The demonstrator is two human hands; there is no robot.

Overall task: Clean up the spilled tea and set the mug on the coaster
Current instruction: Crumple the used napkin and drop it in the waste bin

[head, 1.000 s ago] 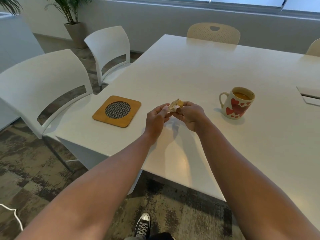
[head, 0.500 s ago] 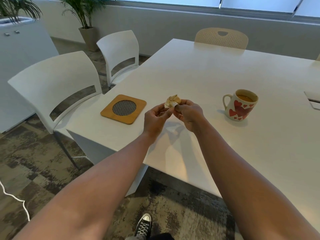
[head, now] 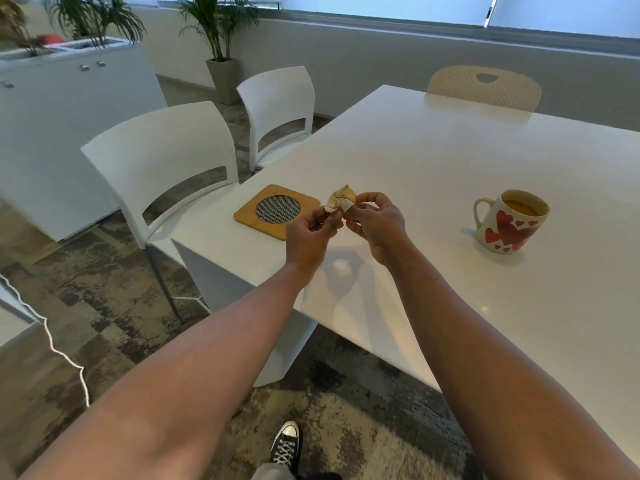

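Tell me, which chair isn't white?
The beige chair with the dotted back, at the table's far side. The two chairs beside the wooden coaster are plain white.

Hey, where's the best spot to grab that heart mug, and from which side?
Probably the handle of the heart mug: it juts left, toward the coaster, with nothing near it. Come in from that left side and lift level, since tea sits near the brim.

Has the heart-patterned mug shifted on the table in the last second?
No. The white ceramic mug with red hearts stands in the same place right of the square wooden coaster; only the camera turned.
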